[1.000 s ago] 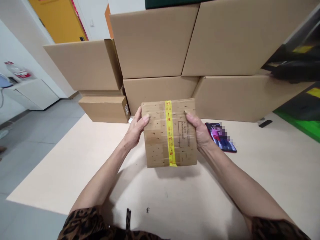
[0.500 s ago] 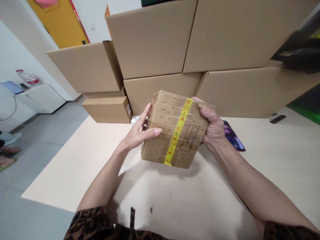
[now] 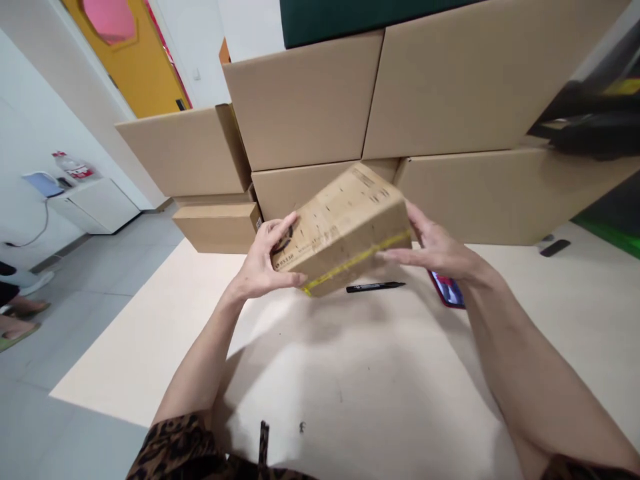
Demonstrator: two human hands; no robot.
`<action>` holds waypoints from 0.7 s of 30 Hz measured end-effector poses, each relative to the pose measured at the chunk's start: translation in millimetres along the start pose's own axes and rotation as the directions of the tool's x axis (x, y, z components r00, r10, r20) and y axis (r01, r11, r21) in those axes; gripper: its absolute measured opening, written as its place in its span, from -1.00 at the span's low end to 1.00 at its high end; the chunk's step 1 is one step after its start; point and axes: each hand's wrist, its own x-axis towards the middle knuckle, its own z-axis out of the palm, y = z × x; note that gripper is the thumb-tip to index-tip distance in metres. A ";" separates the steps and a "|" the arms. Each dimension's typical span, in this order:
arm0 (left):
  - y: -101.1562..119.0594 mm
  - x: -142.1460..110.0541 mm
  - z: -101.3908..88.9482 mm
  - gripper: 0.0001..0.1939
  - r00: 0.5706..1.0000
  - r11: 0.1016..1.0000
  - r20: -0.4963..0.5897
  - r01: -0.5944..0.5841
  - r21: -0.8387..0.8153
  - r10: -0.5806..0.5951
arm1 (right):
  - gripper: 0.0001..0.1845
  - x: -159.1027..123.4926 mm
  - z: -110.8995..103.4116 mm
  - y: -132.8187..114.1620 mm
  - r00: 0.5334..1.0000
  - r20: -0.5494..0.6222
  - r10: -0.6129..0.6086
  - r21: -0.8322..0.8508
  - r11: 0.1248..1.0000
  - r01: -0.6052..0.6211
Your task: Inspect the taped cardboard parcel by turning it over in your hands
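Between my two hands a small cardboard box (image 3: 345,220) is held tilted above the table. Dark dashes and printing mark its upper face, and yellow tape runs along the side towards me. My left hand (image 3: 265,260) grips the box's left end, thumb on the near side and fingers on top. At the right end, my right hand (image 3: 435,243) has its thumb against the taped side and its fingers behind the box, partly hidden. A black marker pen (image 3: 375,287) lies on the table just below the box. Beside my right wrist lies a phone (image 3: 449,291), partly covered.
Large cardboard boxes (image 3: 305,100) are stacked along the back of the table (image 3: 380,400). A smaller carton (image 3: 220,230) stands at the back left. A small black object (image 3: 555,248) lies at the right. Another person's feet (image 3: 20,327) show on the floor at far left.
The box has been turned in my hands, so its taped face now points towards me and lower, and another face is on top. The marker pen has come into view.
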 end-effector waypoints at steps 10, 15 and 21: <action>20.9 -5.3 -18.4 0.48 0.967 0.961 0.072 -0.251 0.117 0.244 | 0.47 -8.7 1.3 1.7 0.905 0.274 -0.324 0.061 0.946 0.320; -4.5 4.7 -1.2 0.49 0.958 0.935 -0.097 -0.285 -0.212 0.270 | 0.36 -4.9 6.1 12.4 0.874 0.107 -0.473 0.174 0.875 0.452; -6.3 8.2 9.3 0.28 0.962 0.912 -0.205 -0.243 -0.331 0.182 | 0.35 -8.2 9.1 13.3 0.897 0.225 -0.381 0.210 0.918 0.337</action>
